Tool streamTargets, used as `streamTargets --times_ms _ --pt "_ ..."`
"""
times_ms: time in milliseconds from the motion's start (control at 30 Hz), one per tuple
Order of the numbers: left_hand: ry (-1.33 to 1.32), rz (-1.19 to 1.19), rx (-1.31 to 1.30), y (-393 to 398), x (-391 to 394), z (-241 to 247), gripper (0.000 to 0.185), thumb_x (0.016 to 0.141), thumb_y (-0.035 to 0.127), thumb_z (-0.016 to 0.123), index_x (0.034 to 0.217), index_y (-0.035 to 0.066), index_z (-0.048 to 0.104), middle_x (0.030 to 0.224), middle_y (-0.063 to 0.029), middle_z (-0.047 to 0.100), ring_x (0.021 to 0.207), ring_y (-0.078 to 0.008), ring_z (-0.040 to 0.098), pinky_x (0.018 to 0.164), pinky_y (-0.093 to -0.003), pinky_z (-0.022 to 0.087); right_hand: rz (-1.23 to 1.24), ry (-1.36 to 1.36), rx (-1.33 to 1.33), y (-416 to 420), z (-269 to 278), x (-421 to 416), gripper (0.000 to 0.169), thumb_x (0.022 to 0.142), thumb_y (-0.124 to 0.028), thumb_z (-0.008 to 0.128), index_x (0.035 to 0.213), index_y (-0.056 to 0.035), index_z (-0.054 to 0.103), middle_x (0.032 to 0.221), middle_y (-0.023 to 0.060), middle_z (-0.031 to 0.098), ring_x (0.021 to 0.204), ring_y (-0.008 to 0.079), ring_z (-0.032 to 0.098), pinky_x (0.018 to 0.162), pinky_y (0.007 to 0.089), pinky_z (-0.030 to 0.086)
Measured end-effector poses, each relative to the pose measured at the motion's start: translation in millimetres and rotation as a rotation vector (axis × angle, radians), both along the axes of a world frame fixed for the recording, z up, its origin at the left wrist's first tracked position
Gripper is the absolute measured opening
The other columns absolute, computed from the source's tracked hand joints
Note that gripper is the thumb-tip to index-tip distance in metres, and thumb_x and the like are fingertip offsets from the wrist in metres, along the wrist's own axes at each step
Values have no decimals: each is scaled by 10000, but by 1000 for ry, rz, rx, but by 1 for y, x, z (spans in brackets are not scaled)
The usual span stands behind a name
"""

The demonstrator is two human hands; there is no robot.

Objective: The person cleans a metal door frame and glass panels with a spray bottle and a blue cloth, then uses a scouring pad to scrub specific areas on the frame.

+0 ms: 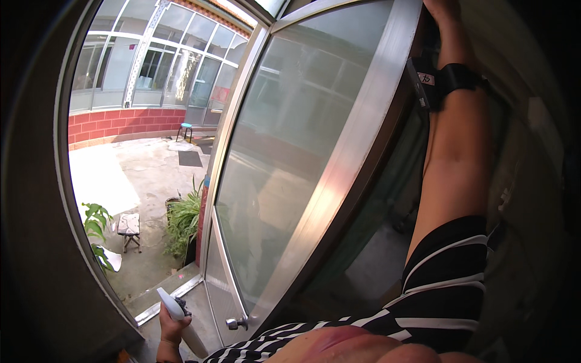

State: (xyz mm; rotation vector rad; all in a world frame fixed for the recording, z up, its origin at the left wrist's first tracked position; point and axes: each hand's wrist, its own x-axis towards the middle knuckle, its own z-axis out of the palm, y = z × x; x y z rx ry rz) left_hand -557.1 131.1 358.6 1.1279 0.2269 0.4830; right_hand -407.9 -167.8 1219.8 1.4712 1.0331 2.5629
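Note:
At the lower left, my left hand [172, 324] is closed around a long white object [193, 340] with a dark, rough-looking clump beside its upper part. Its exact kind cannot be told. My right arm reaches up at the right, with a black strap and a small black device at the wrist. The right hand [444, 10] is partly cut off by the top rim, beside the upper part of an aluminium-framed glass door [295, 149]. Its fingers are mostly hidden. A round metal doorknob [233, 323] sits low on the door, right of my left hand.
The door stands ajar at a doorway with a metal threshold [170, 301]. Outside are a paved courtyard [150, 181], a small folding stool [129, 224], a green spider-like potted plant [186, 222], a blue-topped stool [186, 125] and a red brick wall [131, 122] under windows.

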Motion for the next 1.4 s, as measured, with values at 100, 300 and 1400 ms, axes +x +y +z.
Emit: streamTargets --times_ms 100,300,1400 --pt "-62 17 34 3 7 -5 606 576 -15 706 1142 68 507 929 -39 565 778 -162 598 712 -319 544 8 33 47 5 -59 -12 423 799 -104 615 1217 -43 630 1117 245 663 1095 374 623 958 419 496" --pt "-25 10 1 31 -6 -38 645 568 -35 742 1150 88 491 1001 -30 569 881 -175 587 820 -350 521 130 -22 40 16 -199 25 404 794 -8 581 1192 -33 645 1103 262 659 1089 383 629 945 428 501" --pt "78 -352 132 37 -34 -48 767 669 123 830 1316 30 427 1035 -73 602 924 -177 596 843 -332 500 -115 484 8 -75 -557 -1 473 836 -51 643 1307 -63 596 1211 228 602 1096 401 597 949 421 485"
